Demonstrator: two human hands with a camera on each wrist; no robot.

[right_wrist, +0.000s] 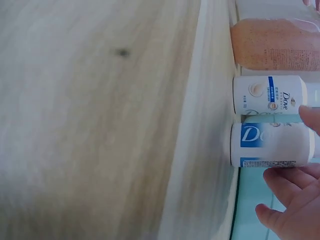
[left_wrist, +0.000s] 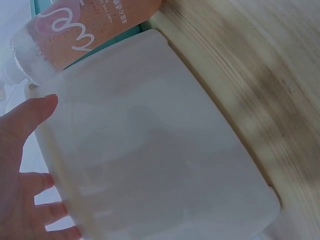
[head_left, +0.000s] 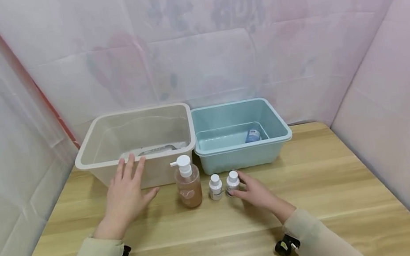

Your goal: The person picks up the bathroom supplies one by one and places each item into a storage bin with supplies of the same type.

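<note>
My right hand (head_left: 254,191) lies low on the wooden table (head_left: 223,241); its thumb and fingers close around a small white Dove bottle (head_left: 232,182) that stands upright. In the right wrist view that Dove bottle (right_wrist: 272,145) sits between the thumb and the fingers of my right hand (right_wrist: 295,200). A second small white bottle (head_left: 216,187) (right_wrist: 267,95) stands just left of it, then a pump bottle (head_left: 188,184) (right_wrist: 275,45) of pinkish liquid. My left hand (head_left: 127,194) (left_wrist: 20,165) hovers with fingers spread before the translucent bin (head_left: 156,176) (left_wrist: 150,150), holding nothing.
A light blue bin (head_left: 239,144) stands right of the translucent one, with a blue-labelled bottle (head_left: 252,135) lying inside. A pale object (head_left: 156,150) lies in the translucent bin. Pink and white sheets wall in the table on three sides.
</note>
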